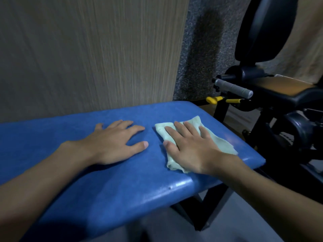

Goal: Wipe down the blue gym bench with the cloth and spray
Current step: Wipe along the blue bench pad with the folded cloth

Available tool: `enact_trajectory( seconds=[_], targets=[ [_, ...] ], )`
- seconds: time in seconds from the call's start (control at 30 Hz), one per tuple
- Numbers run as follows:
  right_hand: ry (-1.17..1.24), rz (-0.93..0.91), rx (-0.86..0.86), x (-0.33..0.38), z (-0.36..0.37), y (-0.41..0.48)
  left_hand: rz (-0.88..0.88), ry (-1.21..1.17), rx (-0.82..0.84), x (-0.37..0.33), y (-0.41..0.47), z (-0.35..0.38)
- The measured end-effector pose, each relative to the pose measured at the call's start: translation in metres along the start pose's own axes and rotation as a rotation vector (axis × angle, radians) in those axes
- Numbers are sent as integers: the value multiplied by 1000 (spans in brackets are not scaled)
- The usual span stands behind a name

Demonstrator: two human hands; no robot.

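Blue surface (pixel 122 189) underneath both hands: right hand (pixel 192 147) flat, spread, pressing cloth (pixel 222 144); left hand (pixel 113 142) flat, empty, just left of cloth. Bulk of surface's long axis left of cloth, so likely wipe leftward.

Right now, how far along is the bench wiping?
Mid-job, it seems. Done: the cloth is out and on the bench; which parts are already wiped I cannot tell. In hand: the right hand presses the cloth flat near the bench's right end, while the left hand rests flat beside it. Left: likely the long stretch towards the left; no spray is in view.
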State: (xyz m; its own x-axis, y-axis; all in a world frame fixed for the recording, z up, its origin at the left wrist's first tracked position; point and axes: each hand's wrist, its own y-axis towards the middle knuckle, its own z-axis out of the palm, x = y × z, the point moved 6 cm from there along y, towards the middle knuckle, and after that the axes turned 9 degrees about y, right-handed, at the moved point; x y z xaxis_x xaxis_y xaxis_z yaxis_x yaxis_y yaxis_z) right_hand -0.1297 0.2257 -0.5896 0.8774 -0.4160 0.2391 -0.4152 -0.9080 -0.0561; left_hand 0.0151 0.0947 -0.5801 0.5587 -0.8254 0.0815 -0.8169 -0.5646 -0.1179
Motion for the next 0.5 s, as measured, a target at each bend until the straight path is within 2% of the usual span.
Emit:
enact_trajectory(
  seconds=[0.1, 0.2, 0.5],
  targets=[
    [-31, 16, -14, 4, 3, -38, 19, -4, 9, 1, -4, 0],
    [-42, 37, -14, 5, 2, -39, 29, -20, 14, 4, -6, 2],
    [-11, 48, -2, 6, -3, 84, 52, 61, 31, 7, 7, 2]
  ],
)
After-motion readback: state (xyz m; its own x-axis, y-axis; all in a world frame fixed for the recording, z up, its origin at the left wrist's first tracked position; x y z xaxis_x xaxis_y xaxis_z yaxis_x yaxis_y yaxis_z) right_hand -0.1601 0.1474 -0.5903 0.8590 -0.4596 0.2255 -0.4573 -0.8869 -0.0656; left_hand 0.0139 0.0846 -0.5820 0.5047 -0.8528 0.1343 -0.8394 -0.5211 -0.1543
